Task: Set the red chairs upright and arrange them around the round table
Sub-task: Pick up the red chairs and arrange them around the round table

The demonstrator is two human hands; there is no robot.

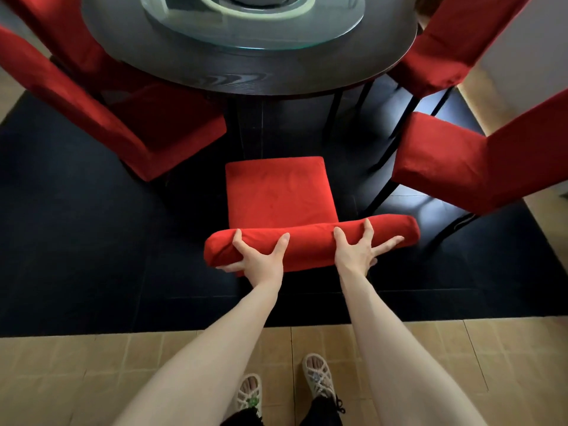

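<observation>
A: Your left grip (259,256) grasps the top of the backrest (307,245) of the red fabric-covered chair (276,192). The thumb and one finger hook over the padded roll, and another finger lies along its near side.

B: Your right grip (358,252) sits further right on that same backrest. Its fingers (390,242) are splayed wide and almost straight, pressed on the fabric rather than wrapped round it.

A: The chair you hold stands upright on the black floor mat (92,241). Its square seat points at the round dark wooden desk (246,78), and in this view its front edge stops short of the rim.

B: On the desk lies a round glass turntable (307,35).

A: To your left, a second red-covered chair (92,118) stands upright at the desk, with its seat near the rim. Behind it, a third red chair back (61,26) shows at the upper corner.

B: To your right, a red chair (461,155) stands near your chair, with its thin black legs on the mat. Beyond it, another red chair (445,56) sits against the desk's edge.

A: Nearest you, the beige tiled floor (92,379) meets the mat, and your feet are in white woven sandals (319,379).
</observation>
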